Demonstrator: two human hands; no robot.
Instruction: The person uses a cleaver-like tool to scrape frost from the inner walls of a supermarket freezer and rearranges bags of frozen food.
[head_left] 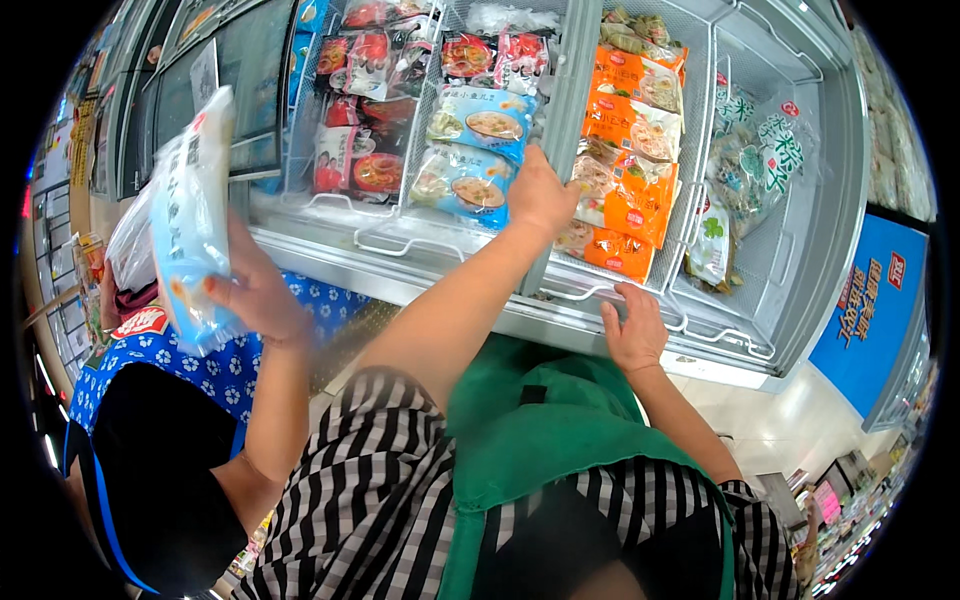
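My left hand (542,195) reaches into the open chest freezer, its fingers curled at the metal frame of the sliding lid (562,110). Just left of it lie light-blue bags of frozen food (468,182), stacked in a wire basket. To the right of the frame is a row of orange bags (632,190). My right hand (636,328) rests on the freezer's front edge (700,362), empty, with thumb and fingers apart. At the left, another person's hand (255,290) holds up a blue-and-white bag (190,235).
Red-and-black bags (362,160) fill the leftmost basket. Green-and-clear bags (750,150) lie in the right basket. White wire handles (410,242) run along the front. The other person, in a blue floral apron (210,372), stands close at my left. A blue panel (868,310) stands at right.
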